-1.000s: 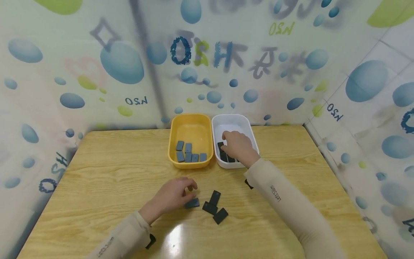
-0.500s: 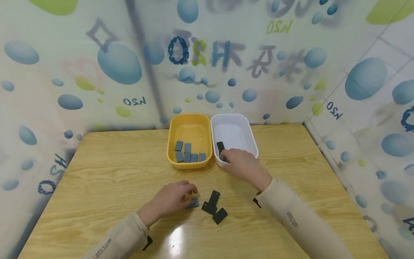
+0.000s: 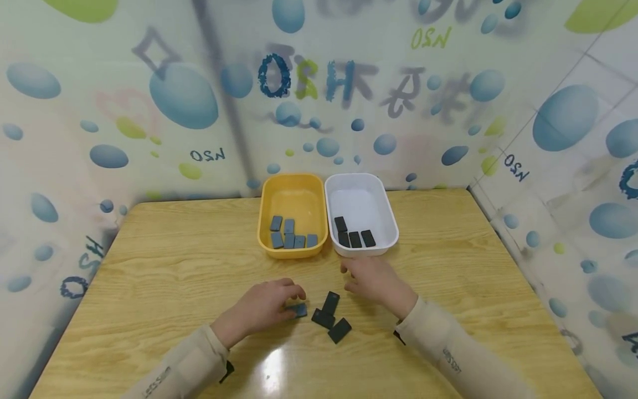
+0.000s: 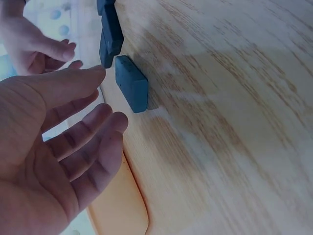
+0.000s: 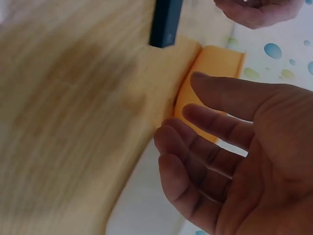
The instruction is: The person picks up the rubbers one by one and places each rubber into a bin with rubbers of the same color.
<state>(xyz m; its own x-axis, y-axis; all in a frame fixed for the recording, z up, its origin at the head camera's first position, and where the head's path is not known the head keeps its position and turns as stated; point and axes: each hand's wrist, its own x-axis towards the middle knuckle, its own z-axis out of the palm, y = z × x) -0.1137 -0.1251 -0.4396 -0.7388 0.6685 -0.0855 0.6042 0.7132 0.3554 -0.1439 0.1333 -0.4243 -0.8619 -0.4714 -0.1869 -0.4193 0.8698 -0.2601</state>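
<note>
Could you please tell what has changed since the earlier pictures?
The right hand drew back from the white tray, toward the camera, uncovering black blocks inside; it holds nothing. The left hand stayed beside the blue-grey block; the yellow tray and three black blocks on the table also stayed.

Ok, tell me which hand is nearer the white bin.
Right. The right hand is just in front of the white bin; the left hand is farther away, to its front left.

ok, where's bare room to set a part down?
Table left of the yellow bin, beyond the left hand; right of the white bin, beyond the right hand. Both bins' back halves are bare too. Crowded: between the hands, three black blocks and one blue-gray block.
</note>
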